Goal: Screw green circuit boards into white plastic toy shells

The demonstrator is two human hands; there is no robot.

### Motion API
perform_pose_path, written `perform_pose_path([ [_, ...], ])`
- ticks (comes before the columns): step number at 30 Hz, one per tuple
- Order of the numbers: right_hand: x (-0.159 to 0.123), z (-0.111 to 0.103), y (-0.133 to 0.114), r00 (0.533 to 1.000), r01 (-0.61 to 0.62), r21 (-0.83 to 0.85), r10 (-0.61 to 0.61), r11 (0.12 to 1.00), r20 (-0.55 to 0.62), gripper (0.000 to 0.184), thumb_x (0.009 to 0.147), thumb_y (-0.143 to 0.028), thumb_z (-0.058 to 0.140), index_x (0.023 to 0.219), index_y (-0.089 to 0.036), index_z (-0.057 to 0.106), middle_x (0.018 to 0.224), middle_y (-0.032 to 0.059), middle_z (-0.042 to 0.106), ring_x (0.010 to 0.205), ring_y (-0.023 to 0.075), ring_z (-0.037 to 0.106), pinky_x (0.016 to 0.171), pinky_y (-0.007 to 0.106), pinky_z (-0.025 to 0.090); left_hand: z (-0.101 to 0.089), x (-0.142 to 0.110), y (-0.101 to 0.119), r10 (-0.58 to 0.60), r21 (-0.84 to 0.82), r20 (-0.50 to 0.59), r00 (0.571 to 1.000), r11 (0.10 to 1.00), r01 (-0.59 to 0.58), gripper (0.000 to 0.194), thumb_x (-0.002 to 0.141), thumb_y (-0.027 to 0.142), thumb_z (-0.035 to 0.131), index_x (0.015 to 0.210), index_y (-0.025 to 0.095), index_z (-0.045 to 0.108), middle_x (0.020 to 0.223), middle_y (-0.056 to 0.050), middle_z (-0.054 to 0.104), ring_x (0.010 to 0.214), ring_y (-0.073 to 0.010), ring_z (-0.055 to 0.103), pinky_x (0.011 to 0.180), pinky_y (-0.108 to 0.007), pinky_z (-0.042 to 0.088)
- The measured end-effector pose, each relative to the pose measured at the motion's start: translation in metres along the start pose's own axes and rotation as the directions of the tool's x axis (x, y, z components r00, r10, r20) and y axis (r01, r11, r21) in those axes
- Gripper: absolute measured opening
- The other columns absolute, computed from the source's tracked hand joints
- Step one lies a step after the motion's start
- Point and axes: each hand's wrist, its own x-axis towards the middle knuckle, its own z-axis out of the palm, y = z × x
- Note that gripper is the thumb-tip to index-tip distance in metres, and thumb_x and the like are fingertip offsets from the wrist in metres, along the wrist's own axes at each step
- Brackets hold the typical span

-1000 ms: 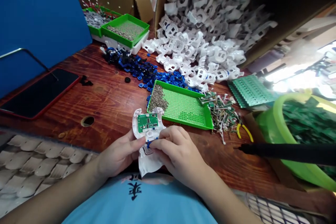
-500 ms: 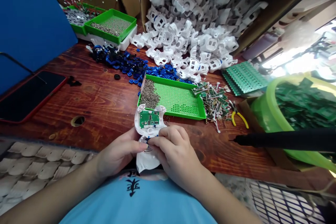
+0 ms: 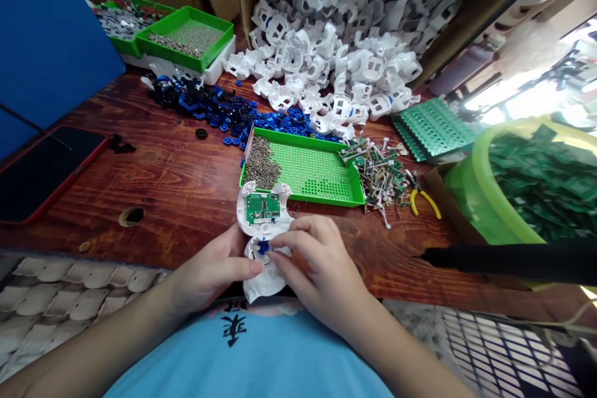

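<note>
A white plastic housing point(image 3: 263, 283) is held low in front of my body by my left hand point(image 3: 212, 270), its thumb lying across the near half. In the far half point(image 3: 242, 214) sits a green circuit board point(image 3: 262, 208). A small blue plastic part point(image 3: 263, 247) lies in the near half, just below where the halves meet. My right hand point(image 3: 317, 255) has its thumb and index fingertips at the right edge of that blue part, bent around it. Its other fingers are curled; what is under them is hidden.
Beyond the housing stands a green tray point(image 3: 321, 199) with small metal screws point(image 3: 261, 165). Around it are blue parts point(image 3: 219, 106), white shells point(image 3: 326, 74), wired circuit boards point(image 3: 380, 174) and yellow-handled pliers point(image 3: 425, 199). A black pen-shaped tool point(image 3: 489, 259) juts in from the right, near a yellow-green tub point(image 3: 480, 186).
The right fingertips have drawn back slightly to the right, and the left thumb has shifted lower. More of the blue part now shows. The whole view has tilted slightly.
</note>
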Motion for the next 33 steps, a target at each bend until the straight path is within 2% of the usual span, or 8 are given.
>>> perform_pose_path([
  [4, -0.020, -0.017, 0.022, 0.966, -0.113, -0.023, 0.104, 0.993, -0.237, 0.009, 0.082, -0.020, 0.056, 0.091, -0.024, 0.057, 0.087, 0.0027, 0.056, 0.087, 0.0143, 0.054, 0.079, 0.030, 0.046, 0.001, 0.004, -0.002, -0.058, 0.067, -0.070, 0.996, 0.996, 0.063, 0.060, 0.068, 0.018, 0.071, 0.124, 0.021, 0.049, 0.126, -0.007, 0.058, 0.119, -0.0308, 0.047, 0.093, -0.035, 0.041],
  [7, -0.045, -0.022, 0.053, 0.900, -0.330, -0.187, 0.248, 0.925, -0.359, 0.011, 0.084, -0.025, 0.051, 0.093, -0.021, 0.055, 0.088, 0.0061, 0.058, 0.087, 0.0181, 0.056, 0.081, 0.036, 0.048, 0.007, 0.013, -0.001, -0.172, 0.137, -0.106, 0.979, 0.973, 0.186, 0.055, 0.072, 0.017, 0.068, 0.123, 0.021, 0.049, 0.127, -0.008, 0.057, 0.116, -0.0285, 0.050, 0.092, -0.033, 0.042],
  [12, -0.072, -0.023, 0.101, 0.756, -0.632, -0.270, 0.501, 0.727, -0.421, 0.031, 0.083, -0.030, 0.048, 0.109, -0.012, 0.050, 0.100, 0.0166, 0.057, 0.093, 0.0270, 0.058, 0.082, 0.046, 0.048, 0.018, 0.033, -0.014, -0.273, 0.267, -0.062, 0.960, 0.922, 0.279, 0.049, 0.080, 0.022, 0.062, 0.126, 0.021, 0.044, 0.124, -0.009, 0.059, 0.112, -0.0246, 0.055, 0.087, -0.032, 0.044],
  [16, -0.064, -0.028, 0.112, 0.682, -0.722, -0.258, 0.596, 0.643, -0.424, 0.032, 0.083, -0.028, 0.045, 0.111, -0.012, 0.049, 0.104, 0.0163, 0.056, 0.089, 0.0242, 0.060, 0.079, 0.040, 0.049, 0.025, 0.044, -0.025, -0.218, 0.378, -0.061, 0.974, 0.898, 0.225, 0.047, 0.083, 0.028, 0.060, 0.126, 0.020, 0.043, 0.125, -0.009, 0.059, 0.114, -0.0224, 0.053, 0.090, -0.029, 0.042],
  [21, -0.038, -0.031, 0.113, 0.662, -0.747, -0.250, 0.657, 0.616, -0.361, 0.019, 0.082, -0.033, 0.049, 0.093, -0.018, 0.054, 0.090, 0.0081, 0.060, 0.080, 0.0204, 0.061, 0.066, 0.031, 0.048, 0.029, 0.043, -0.025, -0.057, 0.568, -0.141, 0.988, 0.813, 0.128, 0.054, 0.080, 0.031, 0.063, 0.130, 0.024, 0.043, 0.126, -0.006, 0.057, 0.117, -0.0223, 0.049, 0.093, -0.025, 0.038],
  [27, -0.028, -0.030, 0.115, 0.642, -0.766, -0.264, 0.698, 0.586, -0.316, 0.016, 0.084, -0.026, 0.043, 0.090, -0.017, 0.055, 0.091, 0.0106, 0.060, 0.080, 0.0214, 0.061, 0.061, 0.029, 0.043, 0.016, 0.032, -0.022, 0.047, 0.798, -0.188, 0.981, 0.590, 0.125, 0.069, 0.075, 0.032, 0.067, 0.137, 0.027, 0.037, 0.104, -0.003, 0.064, 0.067, -0.0167, 0.055, 0.063, -0.022, 0.042],
  [30, -0.038, -0.034, 0.110, 0.642, -0.766, -0.242, 0.711, 0.595, -0.286, 0.014, 0.081, -0.026, 0.046, 0.087, -0.018, 0.056, 0.089, 0.0091, 0.061, 0.076, 0.0197, 0.060, 0.060, 0.028, 0.042, 0.010, 0.028, -0.015, 0.070, 0.871, -0.160, 0.985, 0.480, 0.107, 0.067, 0.075, 0.034, 0.067, 0.136, 0.027, 0.040, 0.109, -0.004, 0.064, 0.077, -0.0212, 0.058, 0.069, -0.024, 0.042],
  [33, -0.055, -0.041, 0.098, 0.655, -0.756, -0.197, 0.721, 0.624, -0.228, 0.013, 0.081, -0.029, 0.048, 0.085, -0.019, 0.056, 0.088, 0.0069, 0.063, 0.068, 0.0174, 0.060, 0.058, 0.028, 0.043, 0.012, 0.026, -0.001, 0.123, 0.960, -0.083, 0.989, 0.275, 0.047, 0.060, 0.075, 0.036, 0.066, 0.131, 0.025, 0.048, 0.122, -0.006, 0.060, 0.106, -0.0284, 0.054, 0.085, -0.026, 0.037],
])
